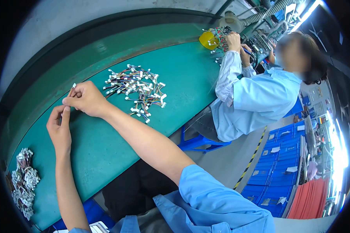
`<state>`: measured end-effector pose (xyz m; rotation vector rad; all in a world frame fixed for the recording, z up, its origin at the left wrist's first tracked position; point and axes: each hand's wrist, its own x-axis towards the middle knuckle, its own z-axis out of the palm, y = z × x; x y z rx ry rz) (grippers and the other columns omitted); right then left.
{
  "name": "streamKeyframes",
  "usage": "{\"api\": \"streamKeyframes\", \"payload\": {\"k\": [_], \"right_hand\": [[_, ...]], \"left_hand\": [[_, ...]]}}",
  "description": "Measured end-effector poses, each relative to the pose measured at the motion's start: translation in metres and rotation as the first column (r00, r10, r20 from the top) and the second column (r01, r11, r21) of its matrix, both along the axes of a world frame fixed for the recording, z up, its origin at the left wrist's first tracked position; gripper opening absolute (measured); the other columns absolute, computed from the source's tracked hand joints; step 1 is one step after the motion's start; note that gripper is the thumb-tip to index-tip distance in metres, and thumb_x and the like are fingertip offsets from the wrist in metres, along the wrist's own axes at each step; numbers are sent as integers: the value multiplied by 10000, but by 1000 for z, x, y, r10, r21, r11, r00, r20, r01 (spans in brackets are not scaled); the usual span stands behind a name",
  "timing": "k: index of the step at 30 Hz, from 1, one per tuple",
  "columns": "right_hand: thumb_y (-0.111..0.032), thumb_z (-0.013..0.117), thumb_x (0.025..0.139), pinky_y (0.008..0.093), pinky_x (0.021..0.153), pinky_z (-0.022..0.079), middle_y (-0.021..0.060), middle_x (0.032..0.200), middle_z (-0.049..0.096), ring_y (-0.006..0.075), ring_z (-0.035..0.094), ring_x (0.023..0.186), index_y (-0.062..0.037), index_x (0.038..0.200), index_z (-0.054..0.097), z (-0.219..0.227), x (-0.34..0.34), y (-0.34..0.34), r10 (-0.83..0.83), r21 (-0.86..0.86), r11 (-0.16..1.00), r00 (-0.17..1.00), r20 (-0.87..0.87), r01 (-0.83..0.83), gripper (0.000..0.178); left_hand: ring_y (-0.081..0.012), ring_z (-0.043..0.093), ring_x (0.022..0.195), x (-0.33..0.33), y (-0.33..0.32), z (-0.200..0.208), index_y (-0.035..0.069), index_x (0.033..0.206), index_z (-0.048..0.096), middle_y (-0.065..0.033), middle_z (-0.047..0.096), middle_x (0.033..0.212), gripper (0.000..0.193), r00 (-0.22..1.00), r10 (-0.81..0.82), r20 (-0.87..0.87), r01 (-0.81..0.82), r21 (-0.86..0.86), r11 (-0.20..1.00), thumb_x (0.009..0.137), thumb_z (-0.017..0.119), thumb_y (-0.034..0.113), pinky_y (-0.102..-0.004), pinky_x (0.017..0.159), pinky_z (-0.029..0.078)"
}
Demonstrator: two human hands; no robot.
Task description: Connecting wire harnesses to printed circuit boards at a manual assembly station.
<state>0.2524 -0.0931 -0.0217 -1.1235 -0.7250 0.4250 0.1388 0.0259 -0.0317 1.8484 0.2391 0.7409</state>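
Above the green tabletop [105,145] my two hands meet at the left. My right hand [87,99] pinches a short wire harness [73,86], whose small white connector sticks up past the fingers. Just below it, my left hand [60,126] has its thumb and fingertips closed together, apparently on the other end of the harness, mostly hidden by the fingers. To the right of my hands lies a loose pile of wire harnesses [138,87] with white connectors and multicoloured wires. Bundled harnesses [24,178] are heaped at the table's left end.
A co-worker [256,97] in light blue sits at the table's far right, hands at a cluster of wires beside a yellow container [209,40]. A blue stool [200,141] is under that person. Blue bins [276,163] and a red stack [309,200] stand beyond the aisle.
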Motion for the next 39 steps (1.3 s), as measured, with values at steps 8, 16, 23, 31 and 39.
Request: {"api": "streamKeyframes", "payload": {"k": [8,16,23,31,39], "right_hand": [[-202,786,838,253,528,407,12,623,589,90,489,578,-39,679,649,-6,1,8,-139,-234,955,973,186,181,266],[-141,735,925,189,539,336,-54,656,498,49,389,573,-96,694,551,-10,5,-8,-169,-175,965,973,155,196,299],[-148,645,984,191,605,352,-19,740,515,65,420,657,-22,920,656,-6,8,-3,-19,-183,983,1000,-22,14,142],[-150,563,1024,196,673,359,14,796,525,77,438,728,32,1190,652,-12,19,-7,24,-25,999,993,-116,-27,262],[-149,607,998,181,679,338,-7,805,535,63,432,728,5,1091,663,-20,24,-10,100,-51,993,988,-118,-107,189]], "left_hand": [[-265,679,743,-1,1,0,34,912,744,-116,749,891,143,996,47,72,-63,248,967,863,743,168,-356,662,531],[-264,555,647,11,-10,-5,46,796,649,-66,643,710,88,981,32,191,-96,339,936,861,649,106,-376,666,457],[-206,523,587,7,-3,0,33,833,666,-59,641,686,88,982,9,190,-38,152,988,879,630,99,-338,579,426],[-164,486,543,10,-2,-1,17,837,682,-61,646,657,106,992,-31,125,26,39,999,876,631,102,-310,516,400],[-166,539,579,5,-4,-1,8,838,682,-59,669,682,107,991,-119,66,124,-73,990,864,639,102,-298,563,453]]}}
